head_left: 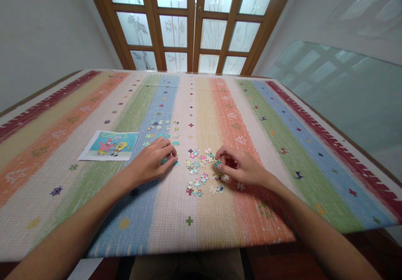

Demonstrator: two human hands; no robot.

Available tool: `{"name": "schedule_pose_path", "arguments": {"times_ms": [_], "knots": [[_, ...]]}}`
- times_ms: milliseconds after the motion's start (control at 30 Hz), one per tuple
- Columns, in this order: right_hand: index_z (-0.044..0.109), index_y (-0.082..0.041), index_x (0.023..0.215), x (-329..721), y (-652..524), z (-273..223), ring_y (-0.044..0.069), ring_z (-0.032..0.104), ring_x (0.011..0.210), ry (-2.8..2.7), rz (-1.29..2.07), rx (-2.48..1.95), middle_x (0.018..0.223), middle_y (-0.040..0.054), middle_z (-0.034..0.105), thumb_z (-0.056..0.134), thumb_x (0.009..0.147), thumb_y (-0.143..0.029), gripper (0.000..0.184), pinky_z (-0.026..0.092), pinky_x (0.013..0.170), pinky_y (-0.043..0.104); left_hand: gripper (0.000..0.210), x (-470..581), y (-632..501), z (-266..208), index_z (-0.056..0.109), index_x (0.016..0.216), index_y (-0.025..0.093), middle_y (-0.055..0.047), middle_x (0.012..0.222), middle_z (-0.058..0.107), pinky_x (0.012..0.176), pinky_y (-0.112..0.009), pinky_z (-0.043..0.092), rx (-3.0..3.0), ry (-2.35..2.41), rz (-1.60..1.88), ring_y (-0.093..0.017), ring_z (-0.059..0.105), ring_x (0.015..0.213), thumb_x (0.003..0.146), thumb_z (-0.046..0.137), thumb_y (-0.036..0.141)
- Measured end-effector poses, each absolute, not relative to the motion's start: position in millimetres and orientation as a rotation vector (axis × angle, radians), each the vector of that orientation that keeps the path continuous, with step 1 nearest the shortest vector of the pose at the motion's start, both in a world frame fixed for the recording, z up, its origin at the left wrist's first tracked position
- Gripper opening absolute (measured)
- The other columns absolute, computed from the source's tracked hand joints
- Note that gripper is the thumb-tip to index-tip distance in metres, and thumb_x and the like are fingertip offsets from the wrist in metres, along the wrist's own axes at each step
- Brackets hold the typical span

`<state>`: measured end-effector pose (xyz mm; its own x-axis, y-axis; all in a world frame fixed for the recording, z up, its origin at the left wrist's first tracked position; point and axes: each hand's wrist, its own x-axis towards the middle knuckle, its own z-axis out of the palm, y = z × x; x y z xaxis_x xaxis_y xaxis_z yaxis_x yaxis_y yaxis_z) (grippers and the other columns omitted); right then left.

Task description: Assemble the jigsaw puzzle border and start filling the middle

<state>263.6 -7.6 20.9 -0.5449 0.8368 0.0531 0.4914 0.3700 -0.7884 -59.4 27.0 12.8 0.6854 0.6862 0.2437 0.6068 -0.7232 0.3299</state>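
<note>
My right hand (240, 165) is closed in a pinch on a small teal jigsaw piece (217, 163), at the right edge of a loose heap of jigsaw pieces (194, 165). The heap mixes pink, teal, yellow and pale pieces. My left hand (157, 156) rests low over the table with its fingers curled and the thumb close to the index finger; whatever lies between them is hidden. A teal jigsaw piece (177, 163) sits just by its thumb tip. Beyond that hand, several jigsaw pieces (159, 127) are spread out in rough rows.
Left of my left hand lies a printed cartoon picture (114, 146). A striped tablecloth (185, 238) covers the table. A pale jigsaw piece (240, 186) lies under my right wrist. Wooden doors with glass panes (176, 31) stand behind the table, and a glass panel (342, 87) leans at the right.
</note>
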Motion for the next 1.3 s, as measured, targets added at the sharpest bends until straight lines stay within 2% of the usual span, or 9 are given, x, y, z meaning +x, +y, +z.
{"name": "schedule_pose_path", "arguments": {"times_ms": [100, 233, 433, 800, 1000, 1100, 1300], "knots": [[0.054, -0.022, 0.098, 266, -6, 20, 0.014, 0.049, 0.062, -2.172, 1.041, -1.142, 0.069, -0.0033, 0.055, 0.058, 0.092, -0.032, 0.012, 0.036, 0.061, 0.031, 0.011, -61, 25, 20, 0.061, 0.095, 0.02, -0.006, 0.091, 0.061, 0.084, -0.039, 0.046, 2.694, 1.05, 0.576, -0.024, 0.055, 0.089, 0.094, 0.05, 0.023], [0.058, -0.021, 0.1, 267, -5, 20, 0.014, 0.049, 0.061, -2.115, 1.076, -1.164, 0.069, -0.0024, 0.056, 0.058, 0.095, -0.036, 0.016, 0.036, 0.059, 0.031, 0.016, -64, 24, 27, 0.061, 0.099, 0.019, -0.006, 0.093, 0.061, 0.084, -0.041, 0.046, 2.754, 0.981, 0.568, -0.025, 0.055, 0.091, 0.084, 0.057, 0.023], [0.064, -0.02, 0.098, 269, -1, 20, 0.014, 0.052, 0.065, -2.089, 1.03, -1.2, 0.078, 0.0019, 0.064, 0.061, 0.094, -0.038, 0.019, 0.038, 0.059, 0.031, 0.021, -61, 24, 17, 0.064, 0.093, 0.019, -0.007, 0.092, 0.063, 0.082, -0.04, 0.046, 2.756, 0.996, 0.479, -0.024, 0.055, 0.089, 0.093, 0.061, 0.04], [0.074, -0.02, 0.107, 276, 5, 18, 0.013, 0.054, 0.064, -2.261, 1.065, -1.179, 0.076, 0.0013, 0.066, 0.065, 0.092, -0.031, 0.021, 0.04, 0.059, 0.029, 0.02, -57, 22, 10, 0.068, 0.097, 0.018, -0.009, 0.094, 0.064, 0.078, -0.038, 0.046, 2.755, 0.991, 0.413, -0.025, 0.056, 0.091, 0.097, 0.053, 0.031], [0.077, -0.021, 0.105, 277, 6, 18, 0.016, 0.061, 0.072, -2.3, 1.098, -1.14, 0.09, 0.0054, 0.072, 0.067, 0.089, -0.028, 0.019, 0.046, 0.065, 0.031, 0.016, -56, 22, 12, 0.068, 0.093, 0.018, -0.008, 0.09, 0.062, 0.078, -0.039, 0.045, 2.738, 0.983, 0.417, -0.024, 0.054, 0.086, 0.093, 0.054, 0.025], [0.078, -0.022, 0.1, 277, 6, 18, 0.016, 0.061, 0.074, -2.316, 1.085, -1.108, 0.094, 0.0059, 0.069, 0.066, 0.086, -0.02, 0.019, 0.048, 0.068, 0.032, 0.016, -56, 22, 14, 0.068, 0.092, 0.018, -0.008, 0.089, 0.062, 0.078, -0.039, 0.045, 2.743, 0.977, 0.425, -0.024, 0.054, 0.085, 0.092, 0.054, 0.024], [0.078, -0.02, 0.097, 280, 7, 19, 0.015, 0.055, 0.068, -2.317, 0.904, -1.226, 0.089, 0.0045, 0.062, 0.061, 0.079, -0.008, 0.028, 0.046, 0.065, 0.031, 0.019, -53, 19, 14, 0.068, 0.097, 0.017, -0.009, 0.092, 0.064, 0.078, -0.039, 0.047, 2.772, 0.926, 0.496, -0.024, 0.055, 0.088, 0.097, 0.051, 0.025]]}}
